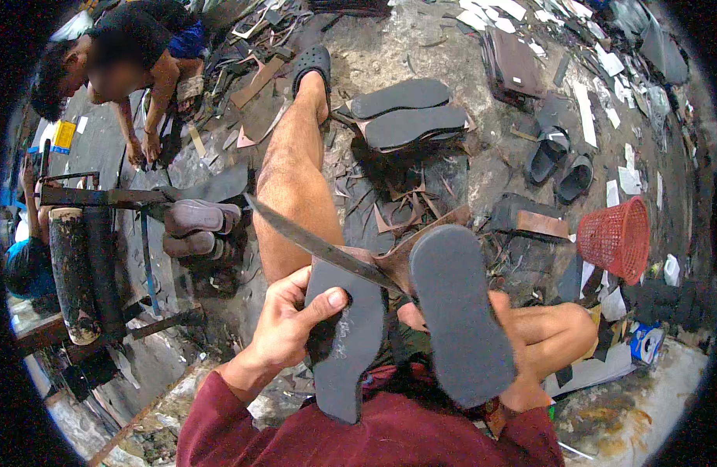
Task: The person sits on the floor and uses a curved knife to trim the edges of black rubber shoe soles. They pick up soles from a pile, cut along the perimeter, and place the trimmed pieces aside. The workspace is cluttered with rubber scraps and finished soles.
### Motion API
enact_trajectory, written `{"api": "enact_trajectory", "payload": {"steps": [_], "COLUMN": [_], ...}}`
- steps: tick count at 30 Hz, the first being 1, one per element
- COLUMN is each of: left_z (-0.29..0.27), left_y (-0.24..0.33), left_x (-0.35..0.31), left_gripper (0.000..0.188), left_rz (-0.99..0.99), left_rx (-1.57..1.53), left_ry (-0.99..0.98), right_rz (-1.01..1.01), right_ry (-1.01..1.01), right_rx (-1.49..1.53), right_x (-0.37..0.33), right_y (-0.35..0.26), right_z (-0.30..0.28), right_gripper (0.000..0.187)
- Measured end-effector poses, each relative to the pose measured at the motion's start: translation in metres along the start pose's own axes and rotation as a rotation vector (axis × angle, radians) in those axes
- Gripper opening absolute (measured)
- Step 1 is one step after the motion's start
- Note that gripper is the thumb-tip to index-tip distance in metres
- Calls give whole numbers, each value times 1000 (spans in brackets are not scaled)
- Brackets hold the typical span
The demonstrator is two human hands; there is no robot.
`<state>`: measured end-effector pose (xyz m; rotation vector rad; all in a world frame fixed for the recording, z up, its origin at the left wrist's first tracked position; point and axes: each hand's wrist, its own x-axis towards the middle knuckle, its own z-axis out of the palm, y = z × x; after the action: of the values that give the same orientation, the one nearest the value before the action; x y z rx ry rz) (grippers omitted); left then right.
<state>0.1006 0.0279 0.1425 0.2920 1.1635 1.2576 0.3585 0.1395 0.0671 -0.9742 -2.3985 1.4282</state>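
Observation:
My left hand [292, 315] grips a dark grey cut sole piece [339, 342], thumb pressed flat on its face. Across the top of that piece lies a long curved knife blade [316, 245]; its handle end is hidden. Beside it, a slipper with a grey sole [460, 311] faces up, and a brown flap of material [432, 237] sticks out at its top. Behind this slipper, my right hand [502, 311] holds it, mostly covered by the sole. Whether that hand also holds the knife cannot be seen.
A pair of grey-soled slippers [413, 124] lies ahead. Brown slippers [199, 226] are at left, near a dark roller [74, 276]. A red basket [615, 241] and black sandals [549, 156] stand at right. Scraps cover the floor. Another person [133, 47] works far left.

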Motion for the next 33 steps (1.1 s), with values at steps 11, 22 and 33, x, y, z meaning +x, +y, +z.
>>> {"api": "enact_trajectory", "payload": {"steps": [11,22,33], "left_z": [-3,2,115], "left_y": [12,10,-24], "left_x": [-1,16,41], "left_gripper": [34,55,45], "left_rz": [-161,-219,219], "left_rx": [183,-362,-390], "left_ry": [-86,-273,123], "right_rz": [-245,-155,-256], "right_ry": [-486,167,694], "right_rx": [-395,528,52], "right_x": [78,-5,-60], "right_y": [-77,-69,-54], "right_z": [-99,-72,-17], "right_gripper": [48,40,45]}}
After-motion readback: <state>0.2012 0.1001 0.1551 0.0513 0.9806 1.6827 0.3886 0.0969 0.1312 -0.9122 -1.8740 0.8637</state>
